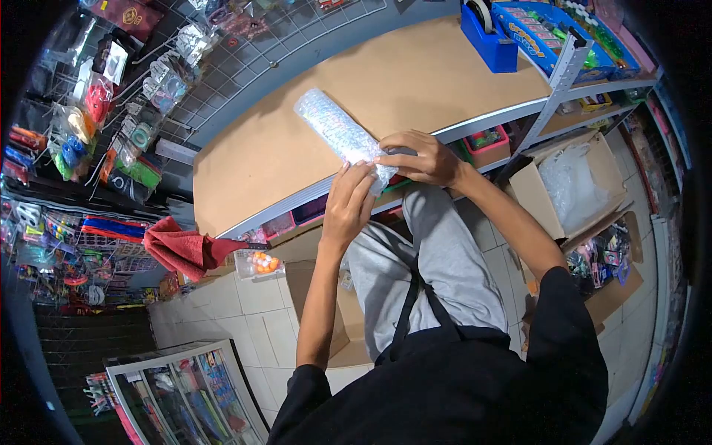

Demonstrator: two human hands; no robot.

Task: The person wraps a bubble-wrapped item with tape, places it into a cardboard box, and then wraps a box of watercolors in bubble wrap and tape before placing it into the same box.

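Observation:
A long clear plastic packet (pixel 332 126), pale and shiny like bubble wrap, lies slantwise on the brown shelf top (pixel 256 159). What it contains cannot be made out. My left hand (pixel 347 202) grips the left side of its near end, fingers bent over the plastic. From the right, my right hand (pixel 421 157) pinches the same end with thumb and fingertips. The packet's far end rests on the shelf top, away from both hands.
A blue tape dispenser (pixel 489 37) and a blue display box (pixel 545 37) stand at the back right. Open cartons (pixel 528 194) sit on the floor at right. A red cloth (pixel 185 248) hangs at the shelf's left corner. Packaged goods hang on a wire rack (pixel 245 63).

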